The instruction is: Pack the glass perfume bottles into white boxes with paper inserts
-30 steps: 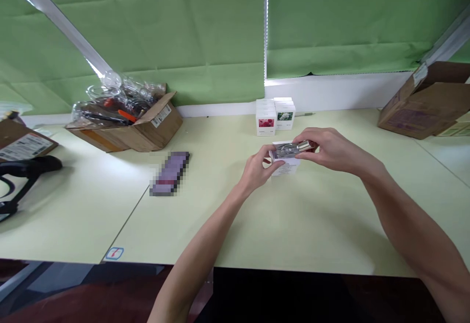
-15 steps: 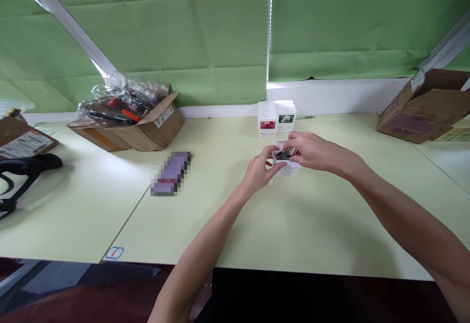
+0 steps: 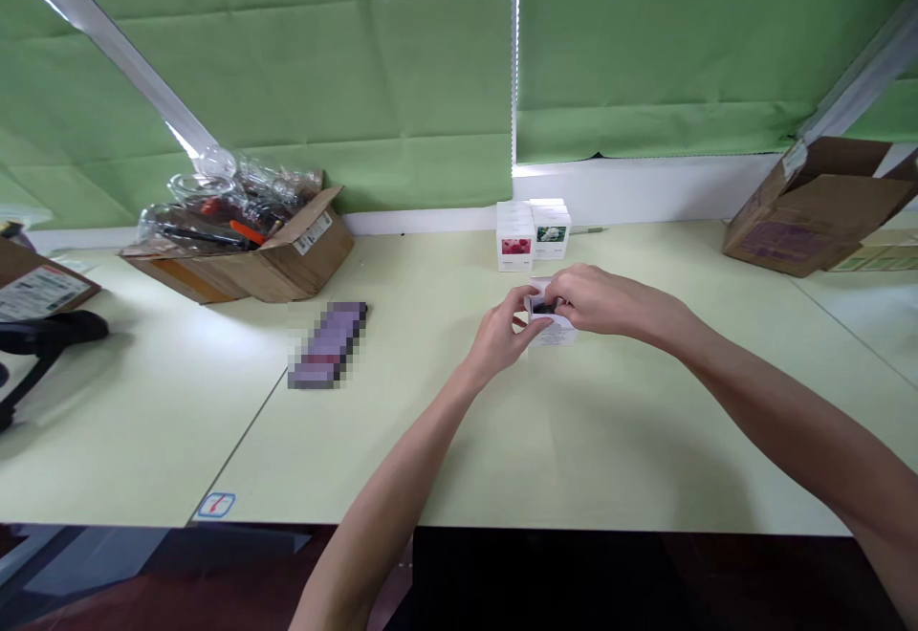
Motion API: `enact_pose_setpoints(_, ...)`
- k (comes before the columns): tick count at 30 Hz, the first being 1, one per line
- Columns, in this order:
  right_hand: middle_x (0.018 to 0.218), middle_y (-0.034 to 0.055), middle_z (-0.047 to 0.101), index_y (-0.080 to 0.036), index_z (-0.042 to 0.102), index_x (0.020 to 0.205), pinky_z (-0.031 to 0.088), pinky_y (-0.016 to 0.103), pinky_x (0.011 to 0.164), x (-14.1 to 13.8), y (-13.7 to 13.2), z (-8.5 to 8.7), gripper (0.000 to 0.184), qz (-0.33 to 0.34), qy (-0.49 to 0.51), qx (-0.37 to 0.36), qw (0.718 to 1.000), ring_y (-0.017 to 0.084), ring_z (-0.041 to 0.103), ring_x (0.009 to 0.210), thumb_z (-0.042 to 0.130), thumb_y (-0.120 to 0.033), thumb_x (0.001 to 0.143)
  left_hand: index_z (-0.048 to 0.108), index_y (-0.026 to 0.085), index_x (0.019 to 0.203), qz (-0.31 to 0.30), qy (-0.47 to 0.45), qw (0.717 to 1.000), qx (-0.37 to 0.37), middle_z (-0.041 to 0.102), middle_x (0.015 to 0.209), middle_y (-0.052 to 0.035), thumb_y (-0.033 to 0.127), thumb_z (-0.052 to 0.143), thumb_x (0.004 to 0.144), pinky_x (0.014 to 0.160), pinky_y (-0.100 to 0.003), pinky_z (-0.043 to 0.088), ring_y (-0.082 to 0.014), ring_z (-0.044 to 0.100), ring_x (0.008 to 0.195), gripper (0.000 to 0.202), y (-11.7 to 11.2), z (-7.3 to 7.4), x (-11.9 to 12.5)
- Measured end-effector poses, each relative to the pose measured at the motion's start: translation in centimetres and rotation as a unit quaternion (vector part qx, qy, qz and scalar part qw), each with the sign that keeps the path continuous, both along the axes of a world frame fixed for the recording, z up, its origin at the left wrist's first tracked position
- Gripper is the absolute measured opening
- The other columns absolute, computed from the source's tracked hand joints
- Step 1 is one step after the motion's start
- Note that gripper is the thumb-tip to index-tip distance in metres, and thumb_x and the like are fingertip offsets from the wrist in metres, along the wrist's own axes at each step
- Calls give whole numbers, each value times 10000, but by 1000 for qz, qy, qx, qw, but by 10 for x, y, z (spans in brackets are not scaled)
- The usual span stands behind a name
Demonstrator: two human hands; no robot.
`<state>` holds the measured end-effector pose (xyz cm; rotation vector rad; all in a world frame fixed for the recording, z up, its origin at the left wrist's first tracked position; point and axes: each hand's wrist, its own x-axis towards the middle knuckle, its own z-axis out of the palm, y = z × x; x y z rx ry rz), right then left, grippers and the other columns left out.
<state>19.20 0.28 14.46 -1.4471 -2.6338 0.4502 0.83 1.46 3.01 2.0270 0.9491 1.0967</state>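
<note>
A small white box (image 3: 554, 330) stands on the pale green table (image 3: 574, 440) in front of me. My left hand (image 3: 503, 329) grips its left side, thumb and fingers closed on it. My right hand (image 3: 601, 300) is curled over the box's open top, fingers pressing a dark shiny item (image 3: 546, 306) down into it. Most of that item is hidden by my fingers.
Two stacks of white boxes with flower pictures (image 3: 532, 232) stand behind my hands by the wall. An open cardboard box of clear plastic packets (image 3: 244, 234) sits at back left, a blurred purple object (image 3: 326, 344) lies mid-left, another cardboard box (image 3: 810, 210) at back right, a black tool (image 3: 43, 335) far left.
The shiny item, held above the box by my right hand a second ago, has gone down into the box's top. My right hand lowered and closed over it.
</note>
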Motion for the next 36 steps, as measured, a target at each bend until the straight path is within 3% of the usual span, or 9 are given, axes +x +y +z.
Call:
enact_pose_setpoints(5, 683, 36, 598, -197, 681, 783, 309, 302, 556, -1, -5, -4, 227, -9, -16, -2, 1000, 142, 480, 566, 493, -181, 909, 505, 267, 1245, -3, 9, 1000, 24, 707, 1129, -32, 405, 637, 937, 767, -271, 605, -170, 701, 1010, 362, 1, -1, 0)
enact_pose_setpoints(12, 972, 94, 615, -196, 737, 864, 391, 305, 639, 1, -15, -14, 286, -11, -2, 34, 999, 175, 573, 742, 461, -151, 921, 525, 262, 1239, -6, 15, 1000, 19, 700, 1144, -36, 418, 653, 922, 764, -270, 598, -177, 696, 1022, 376, 1, -2, 0)
enact_pose_setpoints(17, 869, 74, 677, -198, 750, 888, 386, 308, 642, 0, -16, -10, 276, 5, 5, 42, 999, 201, 602, 749, 479, -166, 933, 522, 262, 1258, -12, 10, 1000, 17, 695, 1147, -34, 416, 639, 931, 774, -281, 594, -173, 683, 1008, 380, 2, -3, -1)
enact_pose_setpoints(21, 855, 83, 721, -195, 742, 911, 421, 316, 663, 3, -20, -18, 300, 13, -8, 71, 997, 225, 640, 783, 450, -134, 944, 523, 269, 1308, -5, 14, 1000, 12, 690, 1183, -49, 447, 638, 926, 800, -307, 605, -172, 683, 979, 436, 3, -6, -1)
enact_pose_setpoints(26, 1082, 107, 744, -199, 719, 1120, 518, 383, 782, 10, -25, -37, 355, 44, 23, 106, 993, 271, 675, 982, 397, -150, 981, 465, 299, 1438, -7, 24, 999, 25, 681, 1258, -48, 475, 615, 937, 828, -301, 609, -168, 678, 1030, 552, 3, -7, -1)
enact_pose_setpoints(29, 1223, 112, 687, -222, 680, 1228, 550, 400, 806, 15, -29, -44, 369, 33, 53, 123, 990, 244, 691, 959, 398, -182, 994, 400, 326, 1502, -16, 39, 999, 30, 621, 1397, -60, 486, 644, 919, 853, -305, 607, -185, 665, 1102, 652, 1, -5, -2)
enact_pose_setpoints(33, 1208, 125, 686, -202, 696, 1193, 567, 429, 798, 17, -32, -47, 336, 16, 48, 146, 988, 249, 702, 916, 420, -213, 1001, 337, 357, 1533, -29, 62, 997, 37, 578, 1455, -63, 491, 744, 839, 907, -350, 602, -206, 670, 1110, 816, 0, -5, -4)
enact_pose_setpoints(36, 1154, 115, 735, -200, 711, 1152, 554, 488, 905, 18, -32, -48, 297, 40, 64, 176, 982, 287, 697, 1027, 455, -245, 1008, 355, 346, 1512, -21, 59, 996, 63, 605, 1410, -69, 435, 739, 857, 917, -359, 604, -198, 686, 1084, 764, 3, -9, -6)
